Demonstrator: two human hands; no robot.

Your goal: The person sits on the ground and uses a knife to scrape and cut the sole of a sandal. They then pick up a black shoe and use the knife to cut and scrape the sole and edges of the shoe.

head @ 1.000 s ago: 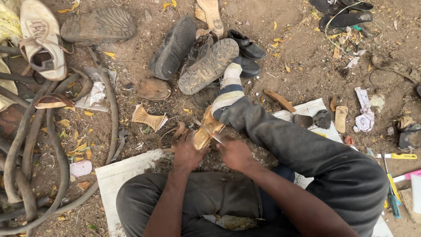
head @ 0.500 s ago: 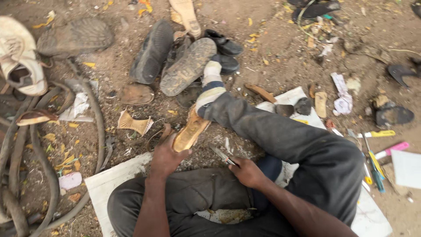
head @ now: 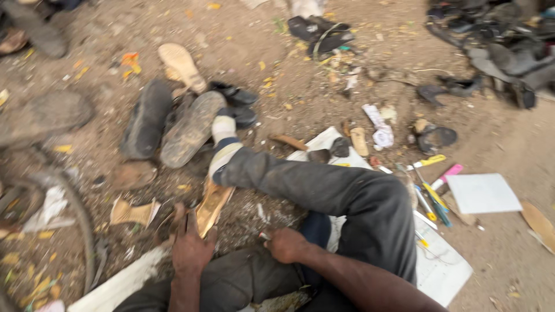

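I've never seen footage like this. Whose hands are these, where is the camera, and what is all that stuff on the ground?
The camera sits on a person's head and looks down, so you see their own legs and bare hands. The left hand presses on a tan shoe sole lying by the outstretched leg. The right hand is closed around a small tool, too blurred to name. On the dirt ground lie worn shoes, pens and white sheets.

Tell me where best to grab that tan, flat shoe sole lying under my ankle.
Probably grip the tan shoe sole at its near end, coming from the left, where your left hand already rests. Its far end is tucked under your socked ankle.
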